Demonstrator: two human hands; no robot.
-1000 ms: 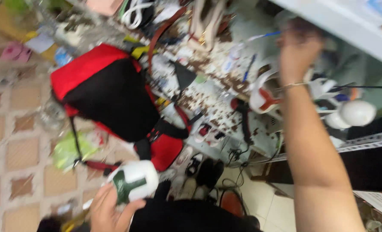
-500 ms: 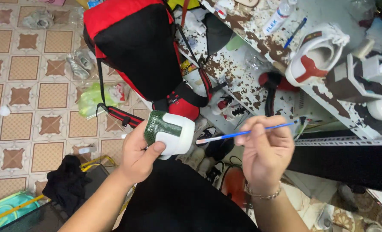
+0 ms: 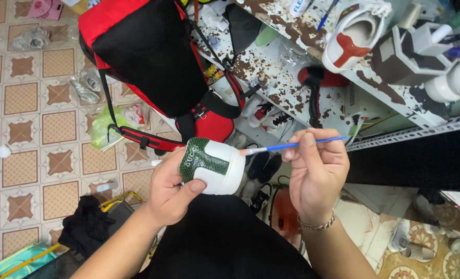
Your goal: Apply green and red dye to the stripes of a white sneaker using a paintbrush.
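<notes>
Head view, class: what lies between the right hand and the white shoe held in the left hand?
Only the thin brush: its tip spans from right hand to white shoe, held by left hand.

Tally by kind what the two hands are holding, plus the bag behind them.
White shoe with green heel patch, in the left hand: 1
Blue-handled brush, in the right hand: 1
Red and black bag: 1
Total: 3

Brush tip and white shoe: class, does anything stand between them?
Nothing visible. The brush tip, held by the right hand, meets the shoe edge directly; the left hand grips the shoe's other side.
</notes>
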